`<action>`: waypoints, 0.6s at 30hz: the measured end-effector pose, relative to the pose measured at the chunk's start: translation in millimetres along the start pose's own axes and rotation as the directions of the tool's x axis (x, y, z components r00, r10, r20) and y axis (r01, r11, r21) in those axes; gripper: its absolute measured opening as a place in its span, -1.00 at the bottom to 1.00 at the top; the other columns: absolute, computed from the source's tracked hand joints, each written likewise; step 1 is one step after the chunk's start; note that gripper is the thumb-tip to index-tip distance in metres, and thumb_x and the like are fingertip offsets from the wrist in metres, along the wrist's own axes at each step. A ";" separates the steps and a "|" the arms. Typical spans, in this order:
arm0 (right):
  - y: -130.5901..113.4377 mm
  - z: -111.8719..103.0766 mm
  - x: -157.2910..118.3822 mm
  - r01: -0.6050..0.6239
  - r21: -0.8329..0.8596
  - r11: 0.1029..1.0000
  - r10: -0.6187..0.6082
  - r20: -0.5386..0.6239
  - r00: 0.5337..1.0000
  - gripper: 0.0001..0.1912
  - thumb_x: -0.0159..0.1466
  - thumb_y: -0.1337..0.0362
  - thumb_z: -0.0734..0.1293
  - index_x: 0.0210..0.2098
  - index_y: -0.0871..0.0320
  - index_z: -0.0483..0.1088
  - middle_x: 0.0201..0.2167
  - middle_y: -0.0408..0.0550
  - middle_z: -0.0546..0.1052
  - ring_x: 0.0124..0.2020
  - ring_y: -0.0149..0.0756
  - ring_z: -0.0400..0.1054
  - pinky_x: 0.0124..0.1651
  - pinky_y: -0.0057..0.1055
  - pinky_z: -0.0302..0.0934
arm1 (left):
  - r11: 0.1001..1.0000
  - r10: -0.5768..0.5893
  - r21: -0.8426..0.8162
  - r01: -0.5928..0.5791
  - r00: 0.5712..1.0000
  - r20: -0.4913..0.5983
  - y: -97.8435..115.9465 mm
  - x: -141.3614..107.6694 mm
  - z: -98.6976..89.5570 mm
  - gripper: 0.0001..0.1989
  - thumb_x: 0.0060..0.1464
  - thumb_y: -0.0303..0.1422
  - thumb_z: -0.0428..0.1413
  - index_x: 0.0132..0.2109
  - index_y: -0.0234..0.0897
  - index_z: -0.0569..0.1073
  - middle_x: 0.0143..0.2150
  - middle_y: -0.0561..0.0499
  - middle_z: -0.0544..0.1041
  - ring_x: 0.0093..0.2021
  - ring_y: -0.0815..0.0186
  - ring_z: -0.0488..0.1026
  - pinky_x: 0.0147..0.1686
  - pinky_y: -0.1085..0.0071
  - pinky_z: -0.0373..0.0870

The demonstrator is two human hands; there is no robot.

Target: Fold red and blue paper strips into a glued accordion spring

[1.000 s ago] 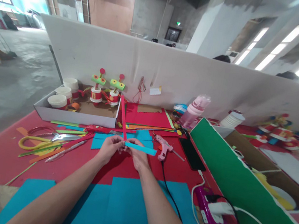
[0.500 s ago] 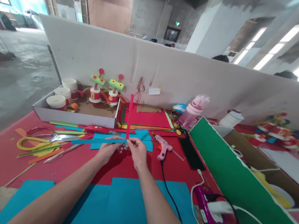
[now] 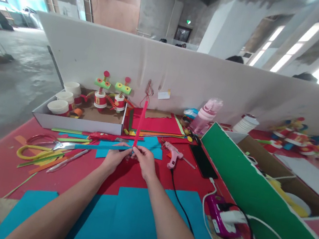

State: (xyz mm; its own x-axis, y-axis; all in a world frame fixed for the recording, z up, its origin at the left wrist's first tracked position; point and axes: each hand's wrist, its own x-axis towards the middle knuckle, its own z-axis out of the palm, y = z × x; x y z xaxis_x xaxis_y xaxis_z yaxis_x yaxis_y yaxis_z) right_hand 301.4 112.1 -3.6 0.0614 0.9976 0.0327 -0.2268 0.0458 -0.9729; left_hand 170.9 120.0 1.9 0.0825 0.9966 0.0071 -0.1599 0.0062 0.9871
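Observation:
My left hand pinches a blue paper strip, which stretches out leftward over the scissors' blades. At the same joint my right hand is closed, its fingertips meeting those of the left. A red paper strip rises upright from between the fingertips, at about a right angle to the blue one. Fingers hide the spot where both strips meet. Beneath my hands lies a piece of blue paper on the red table. Yellow-handled scissors rest to the left, beside a pen.
A pink glue gun and a black phone lie right of my hands. A white box with cups and two paper-cup figures stands back left. At right are a green-sided box and a purple power socket.
The red strip has tilted slightly to the right at its top. The blue strip has swung to lie more level, while both hands stay pinched together.

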 end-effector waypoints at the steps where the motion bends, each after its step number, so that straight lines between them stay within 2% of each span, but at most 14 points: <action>1: 0.4 -0.5 0.1 0.000 -0.020 1.000 0.000 -0.001 1.000 -0.68 0.02 0.02 0.42 -0.39 0.15 0.51 -0.59 -0.18 0.47 -0.52 -0.35 0.34 -0.36 -0.42 0.27 | 1.000 -0.004 0.019 0.004 1.000 -0.012 -0.1 0.0 0.1 -0.74 -0.17 -0.21 0.28 -0.38 -0.30 0.47 -0.59 0.09 0.45 -0.60 0.41 0.33 -0.54 0.49 0.27; 5: 2.3 -2.4 0.2 0.010 -0.049 0.999 -0.010 -0.005 1.000 -0.69 0.03 0.01 0.41 -0.41 0.14 0.53 -0.59 -0.18 0.48 -0.54 -0.35 0.34 -0.37 -0.42 0.26 | 1.000 0.000 0.029 0.000 1.000 -0.018 1.6 -1.4 1.0 -0.74 -0.18 -0.22 0.29 -0.39 -0.30 0.49 -0.59 0.08 0.46 -0.59 0.41 0.34 -0.53 0.48 0.28; 10: 3.9 -3.5 0.8 0.072 -0.152 0.986 -0.078 -0.037 0.996 -0.73 0.06 0.03 0.39 -0.44 0.12 0.53 -0.60 -0.17 0.48 -0.53 -0.32 0.36 -0.39 -0.43 0.24 | 1.000 0.015 0.012 -0.015 1.000 0.007 3.8 -2.6 1.4 -0.76 -0.18 -0.23 0.28 -0.42 -0.30 0.48 -0.60 0.07 0.45 -0.60 0.41 0.33 -0.54 0.49 0.28; 15: 2.1 -2.4 1.0 0.063 -0.114 0.992 -0.063 0.009 0.998 -0.75 0.05 0.06 0.39 -0.44 0.13 0.50 -0.58 -0.17 0.49 -0.52 -0.32 0.38 -0.38 -0.43 0.27 | 0.999 -0.015 -0.028 0.015 1.000 -0.004 0.5 -0.3 0.1 -0.74 -0.19 -0.21 0.29 -0.41 -0.31 0.48 -0.58 0.07 0.45 -0.59 0.42 0.32 -0.54 0.49 0.27; 18: -0.1 -1.0 0.0 0.056 -0.091 0.994 -0.057 -0.008 0.998 -0.76 0.05 0.08 0.40 -0.44 0.14 0.48 -0.58 -0.17 0.48 -0.52 -0.33 0.38 -0.38 -0.43 0.29 | 0.999 -0.027 -0.041 0.029 0.999 0.035 -1.7 2.0 -0.9 -0.70 -0.13 -0.17 0.27 -0.47 -0.34 0.46 -0.61 0.04 0.43 -0.61 0.42 0.31 -0.56 0.47 0.27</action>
State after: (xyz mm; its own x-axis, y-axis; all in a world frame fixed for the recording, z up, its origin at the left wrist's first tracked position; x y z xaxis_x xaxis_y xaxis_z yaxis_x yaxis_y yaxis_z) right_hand 302.4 112.0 -3.7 0.0815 0.9929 0.0865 -0.1338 0.0969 -0.9863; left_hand 170.5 122.1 0.1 0.1209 0.9926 -0.0145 -0.1972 0.0383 0.9796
